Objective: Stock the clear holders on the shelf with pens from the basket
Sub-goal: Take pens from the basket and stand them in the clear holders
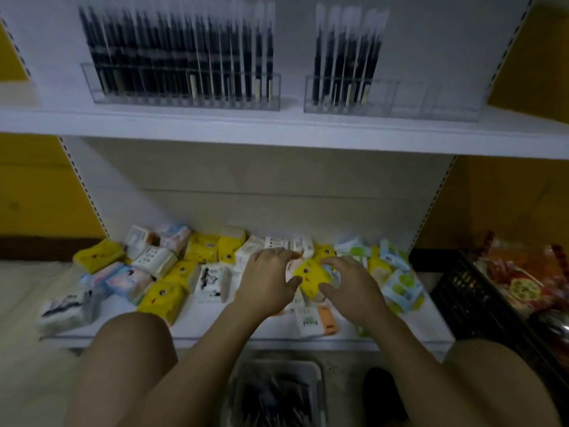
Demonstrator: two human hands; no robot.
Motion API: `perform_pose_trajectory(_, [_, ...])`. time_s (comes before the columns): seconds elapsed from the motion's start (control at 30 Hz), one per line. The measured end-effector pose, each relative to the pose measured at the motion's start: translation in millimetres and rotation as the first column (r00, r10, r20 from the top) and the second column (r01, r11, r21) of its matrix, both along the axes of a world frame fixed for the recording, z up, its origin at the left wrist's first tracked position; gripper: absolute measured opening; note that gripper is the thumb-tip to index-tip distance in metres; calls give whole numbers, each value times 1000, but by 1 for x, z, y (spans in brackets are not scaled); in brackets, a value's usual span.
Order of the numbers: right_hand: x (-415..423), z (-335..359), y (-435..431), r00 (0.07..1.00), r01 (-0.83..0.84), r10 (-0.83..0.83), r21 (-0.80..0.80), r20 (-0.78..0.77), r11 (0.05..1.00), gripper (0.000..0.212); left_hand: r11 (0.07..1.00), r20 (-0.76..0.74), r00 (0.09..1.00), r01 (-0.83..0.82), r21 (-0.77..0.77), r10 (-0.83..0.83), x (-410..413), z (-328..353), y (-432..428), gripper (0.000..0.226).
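1. The grey basket point(317, 372) sits on the floor between the person's knees. It is cut off by the bottom edge, and the dark pens point(277, 402) in it are a blur.
2. The left hand point(268, 272) and right hand point(351, 282) meet over the lower shelf point(215, 322). Both have fingers curled on one yellow packet point(311, 277) with a small cartoon face, which they hold between them.
3. On the upper shelf point(277, 131), the left clear holder point(184, 94) is packed with upright black pens point(172, 57). The right clear holder point(391, 100) has pens only in its left part. Motion blur smears the caps.
4. Tissue packets point(160, 263), yellow, white and pale blue, crowd the lower shelf. Their printing is too blurred to read, including a word on a white packet point(308, 323) near the front edge.
5. To the right, a black crate point(471, 297) holds a red printed bag point(520, 278), and its lettering is illegible.
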State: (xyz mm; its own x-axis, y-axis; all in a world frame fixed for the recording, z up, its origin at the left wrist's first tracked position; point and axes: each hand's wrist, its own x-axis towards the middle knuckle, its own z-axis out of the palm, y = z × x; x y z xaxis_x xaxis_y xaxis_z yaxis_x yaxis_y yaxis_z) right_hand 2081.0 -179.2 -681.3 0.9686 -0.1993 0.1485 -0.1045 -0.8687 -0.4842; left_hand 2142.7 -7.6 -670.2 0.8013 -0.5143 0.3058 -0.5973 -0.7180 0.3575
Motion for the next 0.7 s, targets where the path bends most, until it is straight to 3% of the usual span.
perform_pose_trajectory(0.23, [-9,-94,-9,952,42,-4,119,-306,992,56,994,-305,952,28,105,5,-2,-82,11,53])
perform_pose_trajectory(0.4, [-21,-142,-4,876,114,11,229,-482,967,57,990,-527,846,-12,139,84,-8,-130,15,54])
perform_pose_trajectory(0.47, [-23,-155,1,841,112,36,240,-539,964,52,992,-609,788,-11,129,88,-13,-147,16,49])
perform_pose_trajectory(0.6, [-18,-169,14,782,29,157,286,-603,958,20,987,-724,674,-47,154,145,-17,-181,22,40])
perform_pose_trajectory(0.7, [-17,-176,22,779,8,193,316,-596,949,22,982,-771,614,-36,187,169,-14,-201,28,35])
